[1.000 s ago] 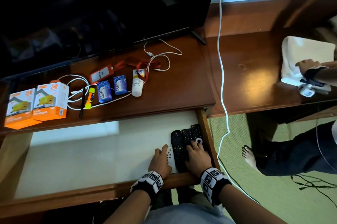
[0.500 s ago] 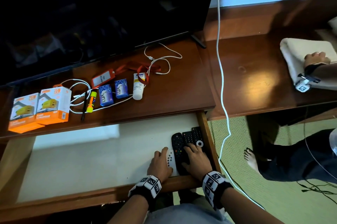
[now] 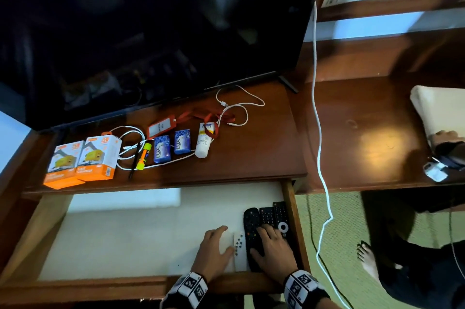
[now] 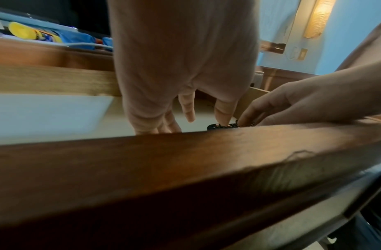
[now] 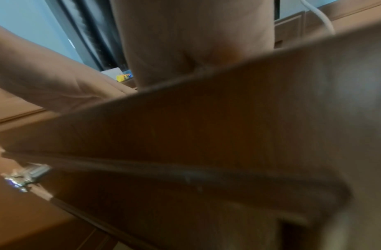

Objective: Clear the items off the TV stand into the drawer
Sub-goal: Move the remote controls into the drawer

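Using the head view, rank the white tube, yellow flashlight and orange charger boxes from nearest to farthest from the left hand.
From the left hand:
1. White tube, up and slightly left.
2. Yellow flashlight, further left.
3. Orange charger boxes, far left end.

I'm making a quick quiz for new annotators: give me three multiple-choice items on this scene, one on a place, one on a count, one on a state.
1. Where do the remotes lie?
A. in the drawer's right front corner
B. on the TV stand beside the tube
C. on the floor

2. How many orange charger boxes stand on the TV stand?
A. one
B. two
C. four

3. How is the drawer?
A. shut
B. taken out and set on the floor
C. pulled open

Answers:
1 A: the black remotes and the white remote lie by the drawer's right wall, under the left hand and right hand.
2 B: two orange charger boxes stand side by side at the left end of the TV stand.
3 C: the drawer shows its pale floor below the stand's edge.
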